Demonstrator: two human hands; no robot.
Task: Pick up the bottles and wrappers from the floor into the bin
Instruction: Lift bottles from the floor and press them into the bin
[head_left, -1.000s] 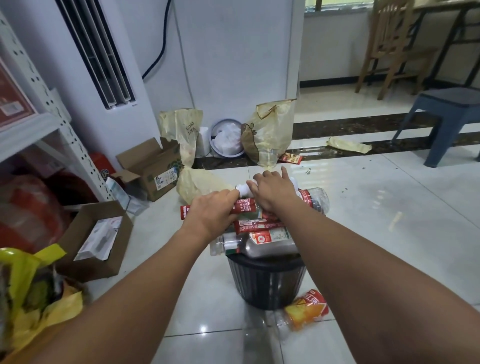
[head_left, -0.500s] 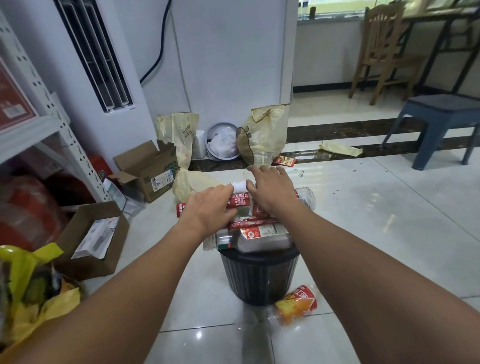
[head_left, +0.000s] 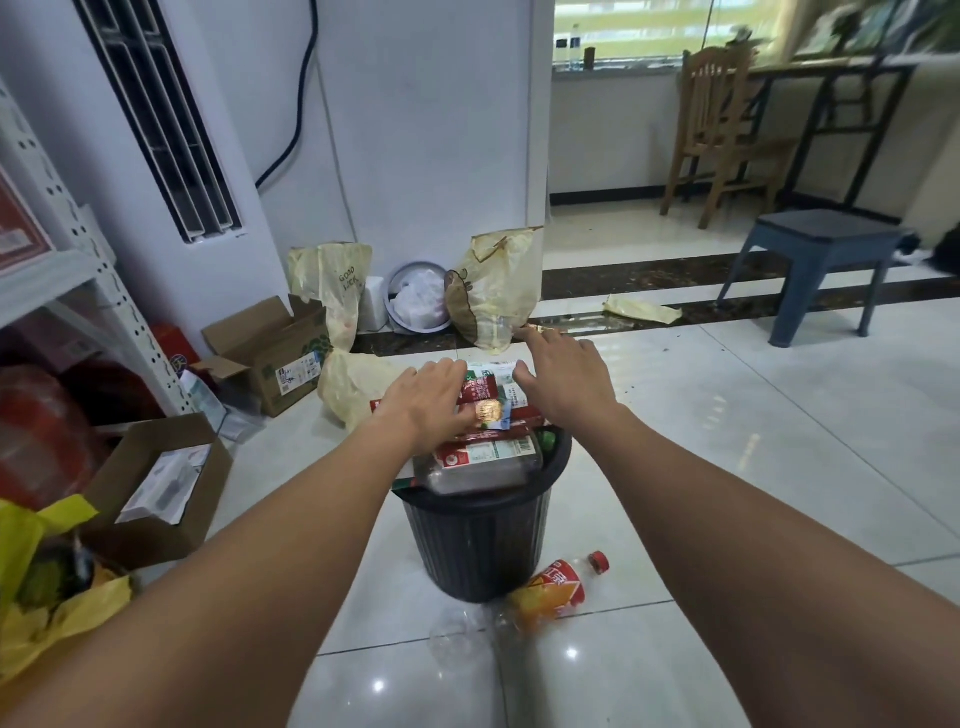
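Bin (head_left: 478, 545) overfull, bottles (head_left: 483, 462) heaped above its rim; left hand (head_left: 426, 405) flat on the heap, right hand (head_left: 566, 379) spread open, neither gripping; orange-label bottle (head_left: 550, 592) lies on the floor at the bin's base, so task judged mostly done.

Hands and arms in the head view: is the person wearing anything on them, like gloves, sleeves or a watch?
Nothing shows. The left hand and right hand are bare, with no gloves and no rings that I can make out. The left forearm and right forearm are bare down to the picture's bottom edge: no sleeve, watch or band in view. Anything worn higher up is out of frame.
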